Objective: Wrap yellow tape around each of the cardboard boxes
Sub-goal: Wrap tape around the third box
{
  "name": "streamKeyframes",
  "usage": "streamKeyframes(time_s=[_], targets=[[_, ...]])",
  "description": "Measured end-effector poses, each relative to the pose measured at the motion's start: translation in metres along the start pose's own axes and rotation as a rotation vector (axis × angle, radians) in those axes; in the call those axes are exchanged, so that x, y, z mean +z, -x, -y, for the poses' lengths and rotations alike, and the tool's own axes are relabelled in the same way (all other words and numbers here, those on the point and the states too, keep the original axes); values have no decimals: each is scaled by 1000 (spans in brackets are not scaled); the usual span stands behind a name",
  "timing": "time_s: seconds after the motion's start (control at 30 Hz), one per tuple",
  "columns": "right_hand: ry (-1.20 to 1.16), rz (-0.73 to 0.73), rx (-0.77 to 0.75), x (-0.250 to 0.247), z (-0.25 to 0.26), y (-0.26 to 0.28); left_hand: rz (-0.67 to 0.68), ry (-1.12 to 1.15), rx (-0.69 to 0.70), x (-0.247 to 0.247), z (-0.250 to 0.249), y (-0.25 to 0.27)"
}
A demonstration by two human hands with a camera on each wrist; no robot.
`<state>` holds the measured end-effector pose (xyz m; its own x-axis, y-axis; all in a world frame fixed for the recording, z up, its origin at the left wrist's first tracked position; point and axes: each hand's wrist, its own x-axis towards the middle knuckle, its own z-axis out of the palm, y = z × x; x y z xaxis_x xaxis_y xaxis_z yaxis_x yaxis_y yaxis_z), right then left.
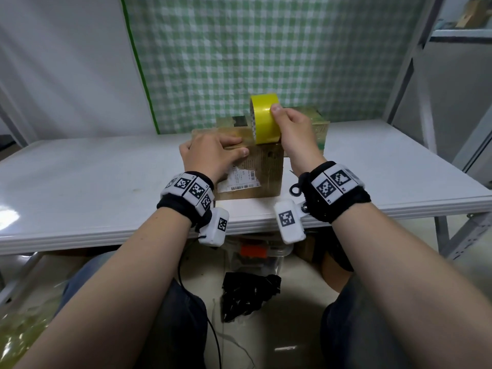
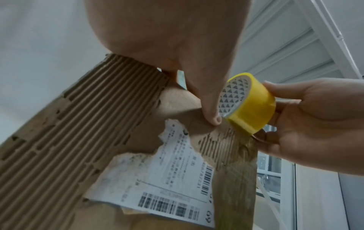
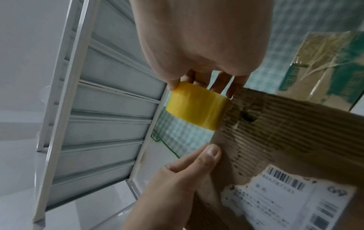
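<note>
Behind your white tabletop (image 1: 106, 177) hangs a green checked cloth (image 1: 266, 49), metal shelving (image 1: 426, 75) at right. The cardboard box (image 1: 263, 169) stands near the front edge; your left hand (image 1: 210, 153) clasps its top, your right hand (image 1: 295, 131) grips the yellow tape roll (image 1: 263, 118) on it.

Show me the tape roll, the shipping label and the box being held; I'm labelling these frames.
tape roll (image 1: 266, 119): head view, yellow outer face.
shipping label (image 2: 169, 183): left wrist view, printed middle of the torn sheet.
box (image 1: 269, 166): head view, front wall right of the label.
</note>
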<state>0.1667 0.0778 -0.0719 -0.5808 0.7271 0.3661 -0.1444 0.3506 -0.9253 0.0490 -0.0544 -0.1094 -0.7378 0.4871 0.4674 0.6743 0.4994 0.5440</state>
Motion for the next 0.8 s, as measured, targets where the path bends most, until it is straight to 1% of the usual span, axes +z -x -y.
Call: streamKeyframes(time_s=[0.07, 0.2, 0.27, 0.37, 0.43, 0.57, 0.63, 0.73, 0.8], targets=[[4, -17, -17, 0, -3, 6, -1, 3, 4, 1, 0, -1], [122, 100, -18, 0, -10, 15, -19, -1, 4, 2, 2, -1], [118, 83, -23, -3, -8, 14, -4, 11, 2, 4, 2, -2], [34, 48, -33, -7, 3, 15, 9, 26, -8, 4, 5, -5], [55, 55, -52, -8, 4, 17, 7, 16, -5, 5, 5, -6], [71, 91, -5, -10, 2, 17, -3, 19, 5, 9, 7, -7], [81, 81, 9, -11, 6, 17, -13, 18, 4, 9, 6, -8], [14, 44, 18, -12, 12, 16, -6, 9, -6, 8, 4, -8], [30, 50, 39, -12, 14, 17, -4, 12, -10, 7, 4, -8]])
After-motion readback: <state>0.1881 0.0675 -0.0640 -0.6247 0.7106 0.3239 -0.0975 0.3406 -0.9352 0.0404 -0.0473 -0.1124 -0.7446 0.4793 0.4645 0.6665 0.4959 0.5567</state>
